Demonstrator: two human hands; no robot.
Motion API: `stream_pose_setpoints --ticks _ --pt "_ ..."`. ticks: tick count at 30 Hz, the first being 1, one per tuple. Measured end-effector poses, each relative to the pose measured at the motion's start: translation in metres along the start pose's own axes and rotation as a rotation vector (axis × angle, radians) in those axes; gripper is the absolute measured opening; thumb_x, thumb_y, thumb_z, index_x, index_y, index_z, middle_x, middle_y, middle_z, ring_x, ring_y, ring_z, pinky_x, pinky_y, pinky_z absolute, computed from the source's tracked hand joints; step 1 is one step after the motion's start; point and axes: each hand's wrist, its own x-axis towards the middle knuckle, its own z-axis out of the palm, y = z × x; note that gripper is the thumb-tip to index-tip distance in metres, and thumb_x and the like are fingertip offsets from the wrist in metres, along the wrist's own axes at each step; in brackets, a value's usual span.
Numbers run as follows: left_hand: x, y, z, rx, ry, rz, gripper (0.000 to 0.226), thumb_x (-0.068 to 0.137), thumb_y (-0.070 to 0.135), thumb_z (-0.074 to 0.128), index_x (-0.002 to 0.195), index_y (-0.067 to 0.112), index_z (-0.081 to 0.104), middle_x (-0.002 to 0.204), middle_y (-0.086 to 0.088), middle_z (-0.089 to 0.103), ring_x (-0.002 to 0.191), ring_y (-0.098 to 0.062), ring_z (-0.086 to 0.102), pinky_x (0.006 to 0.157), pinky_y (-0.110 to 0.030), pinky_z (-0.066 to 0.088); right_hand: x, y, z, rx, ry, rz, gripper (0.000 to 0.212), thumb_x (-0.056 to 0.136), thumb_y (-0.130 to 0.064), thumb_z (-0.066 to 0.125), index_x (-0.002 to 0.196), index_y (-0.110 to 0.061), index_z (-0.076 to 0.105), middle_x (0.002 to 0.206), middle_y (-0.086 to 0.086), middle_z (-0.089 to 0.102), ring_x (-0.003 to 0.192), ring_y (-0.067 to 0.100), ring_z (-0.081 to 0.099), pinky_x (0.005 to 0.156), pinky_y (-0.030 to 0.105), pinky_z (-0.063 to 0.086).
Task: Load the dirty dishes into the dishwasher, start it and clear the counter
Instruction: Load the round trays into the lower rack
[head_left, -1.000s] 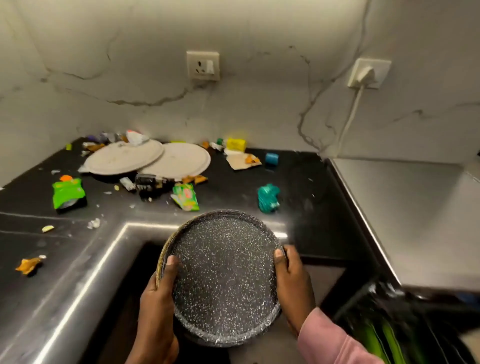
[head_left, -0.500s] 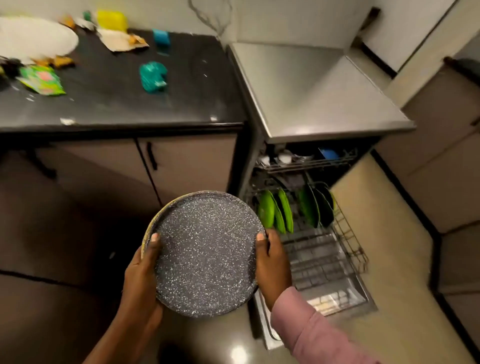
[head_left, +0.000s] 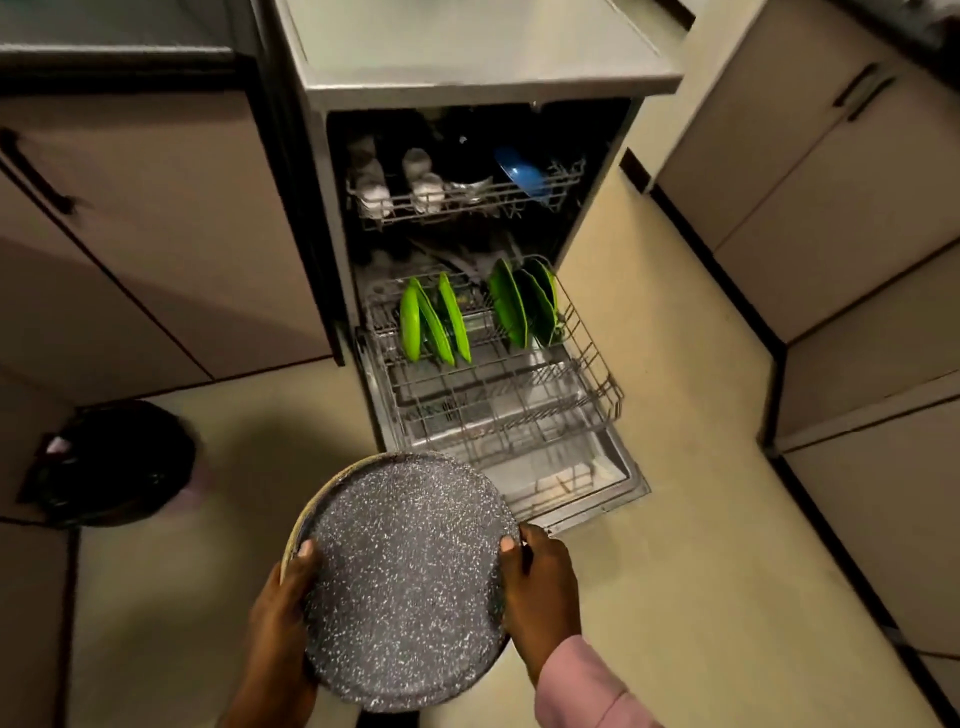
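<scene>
I hold a round grey speckled plate low in front of me, above the floor. My left hand grips its left rim and my right hand grips its right rim, thumbs on the top face. Just beyond it the dishwasher stands open with its door down. The lower rack is pulled out; several green plates stand on edge in its back half, and its front rows hold nothing. The upper rack carries white cups and a blue bowl.
A dark round bin sits on the floor to the left. Beige cabinet doors flank the dishwasher on the left, and more cabinets line the right. Pale floor lies open to the right of the lowered door.
My view has swung from the cluttered counter down to the open dishwasher. Both hands have kept their grip and carried the speckled plate closer to the pulled-out lower rack.
</scene>
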Motion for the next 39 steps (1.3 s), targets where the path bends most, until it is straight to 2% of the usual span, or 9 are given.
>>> stream_pose_setpoints --ticks 5,10,15,19,22,26,31,35,39 --pt "0.043 -0.034 0.041 0.008 -0.019 -0.002 0.038 0.088 0.038 0.058 0.12 0.019 0.063 0.114 -0.014 0.069 0.103 -0.034 0.064 0.088 -0.051 0.05 0.045 0.035 -0.012 -0.031 0.056 -0.046 0.014 0.092 -0.024 0.057 0.102 -0.021 0.066 0.093 0.001 0.061 0.089 0.019 0.056 0.075 0.027 0.042" --pt "0.107 -0.054 0.081 0.011 -0.033 0.038 0.03 0.091 0.026 0.058 0.118 0.014 0.063 0.107 -0.013 0.071 0.089 -0.028 0.066 0.075 -0.042 0.052 0.11 0.049 -0.017 0.006 0.095 -0.059 0.008 0.092 -0.021 0.058 0.096 -0.025 0.064 0.087 -0.009 0.066 0.081 0.01 0.059 0.065 0.002 0.036" --pt "0.172 -0.071 0.116 0.024 -0.035 0.11 0.026 0.086 0.031 0.057 0.108 0.019 0.063 0.094 0.002 0.074 0.079 -0.008 0.069 0.064 -0.025 0.058 0.184 0.056 0.0 0.142 0.112 -0.036 0.007 0.097 -0.027 0.05 0.093 -0.023 0.054 0.078 -0.008 0.062 0.072 0.009 0.055 0.064 0.016 0.039" --pt "0.219 -0.086 0.134 0.087 -0.078 0.116 0.06 0.078 0.061 0.063 0.12 0.019 0.062 0.11 -0.002 0.072 0.095 -0.015 0.069 0.082 -0.038 0.055 0.221 0.059 0.017 0.284 0.128 -0.068 0.015 0.095 -0.037 0.049 0.094 -0.022 0.049 0.074 -0.01 0.058 0.061 0.0 0.048 0.06 0.023 0.039" --pt "0.243 -0.099 0.145 0.073 -0.039 0.099 0.067 0.074 0.074 0.056 0.115 0.022 0.063 0.105 0.0 0.074 0.093 -0.014 0.071 0.074 -0.033 0.058 0.24 0.059 0.022 0.365 0.075 -0.069 0.018 0.092 -0.04 0.053 0.099 -0.024 0.051 0.084 -0.005 0.062 0.071 0.007 0.056 0.067 0.026 0.045" --pt "0.268 -0.112 0.152 0.05 0.076 0.094 0.044 0.086 0.06 0.052 0.107 0.022 0.064 0.092 0.003 0.074 0.082 -0.013 0.069 0.056 -0.027 0.057 0.279 0.051 -0.004 0.334 0.351 -0.2 0.017 0.097 -0.031 0.047 0.103 -0.016 0.047 0.074 -0.01 0.055 0.066 -0.007 0.051 0.058 0.01 0.037" --pt "0.289 -0.119 0.151 0.003 0.147 0.143 0.046 0.095 0.045 0.049 0.132 0.018 0.055 0.119 -0.007 0.068 0.103 -0.027 0.067 0.067 -0.037 0.06 0.359 0.061 -0.03 0.145 0.643 -0.299 0.017 0.101 -0.027 0.043 0.108 -0.012 0.041 0.071 -0.013 0.049 0.058 -0.011 0.048 0.053 0.005 0.031" --pt "0.296 -0.122 0.153 0.015 0.184 0.214 0.046 0.098 0.043 0.045 0.134 0.014 0.054 0.124 -0.009 0.066 0.107 -0.025 0.066 0.079 -0.047 0.057 0.419 0.089 -0.005 0.001 0.584 -0.327 0.005 0.102 -0.028 0.037 0.105 -0.026 0.035 0.086 0.003 0.062 0.066 0.014 0.054 0.056 0.023 0.037" --pt "0.303 -0.13 0.156 0.012 0.22 0.225 0.048 0.099 0.044 0.045 0.137 0.016 0.05 0.13 -0.007 0.062 0.118 -0.029 0.06 0.084 -0.055 0.053 0.46 0.109 0.025 -0.083 0.344 -0.189 0.006 0.104 -0.031 0.03 0.105 -0.03 0.035 0.105 0.007 0.062 0.081 0.022 0.057 0.063 0.022 0.04"
